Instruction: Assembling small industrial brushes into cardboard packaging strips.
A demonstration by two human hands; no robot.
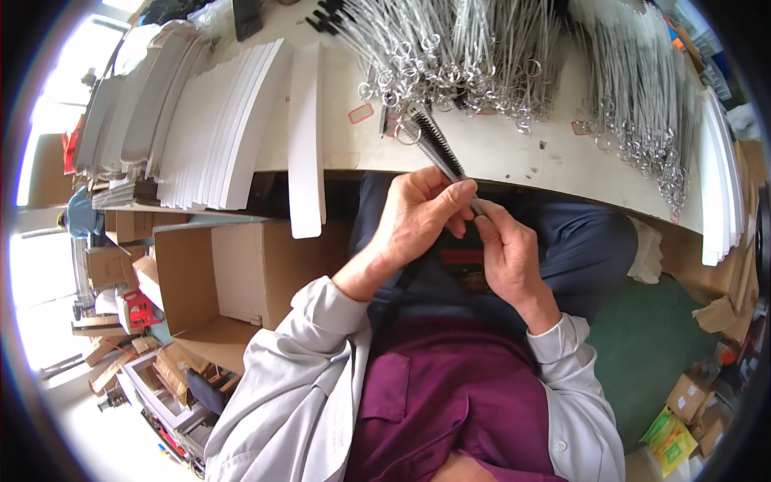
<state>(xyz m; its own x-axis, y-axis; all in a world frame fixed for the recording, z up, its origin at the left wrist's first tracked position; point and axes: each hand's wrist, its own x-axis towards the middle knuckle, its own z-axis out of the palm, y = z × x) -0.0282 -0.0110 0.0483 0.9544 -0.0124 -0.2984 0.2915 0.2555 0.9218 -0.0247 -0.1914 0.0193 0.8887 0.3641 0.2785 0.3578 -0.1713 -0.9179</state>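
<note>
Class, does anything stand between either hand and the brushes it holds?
Nothing visible does: the bare left hand closes directly around the brushes, and the bare right hand pinches their near end.

Off-white table [554,161] across top of frame. On it: row of white strips [229,120] upper left, lone strip [305,145] beside, overhanging front edge; ring-ended brush piles [474,56] top centre and upper right.
</note>
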